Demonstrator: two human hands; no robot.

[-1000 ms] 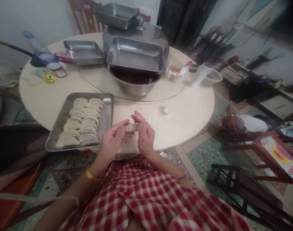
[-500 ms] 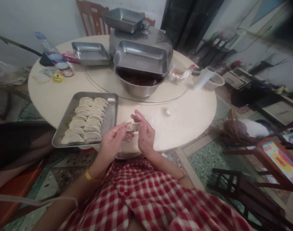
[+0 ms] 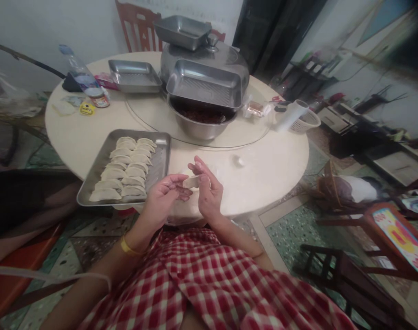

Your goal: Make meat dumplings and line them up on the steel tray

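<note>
Right grip (image 3: 209,195): a bare hand closed on a pale, half-moon dumpling of thin dough (image 3: 191,182), thumb on the near side, fingers behind. Left grip (image 3: 162,195): fingers curled in close at the dumpling's left end; whether they pinch it or merely graze it, I cannot tell from here. The dumpling is held up between both hands, above the near edge of the cream-coloured round tabletop (image 3: 260,183).

Handling, as judged by eye: light, soft and easily dented; the skin is probably tacky rather than slippery, and liable to tear if squeezed. The best hold would be a gentle pinch along the seam or at the tips, with the belly cradled from beneath.

To the left, a shallow rectangular grey metal tray (image 3: 157,174) projects past the tabletop's near-left edge, bearing two columns of pale folded dumplings (image 3: 113,174) set close together. Towards the far edge, a round steel bowl (image 3: 204,133) contains a dark reddish-brown mass (image 3: 202,117); a rectangular grey metal pan (image 3: 205,82) is tilted over its far rim. Inside the right edge lies a small whitish lump (image 3: 239,160), too blurred to identify.
</note>
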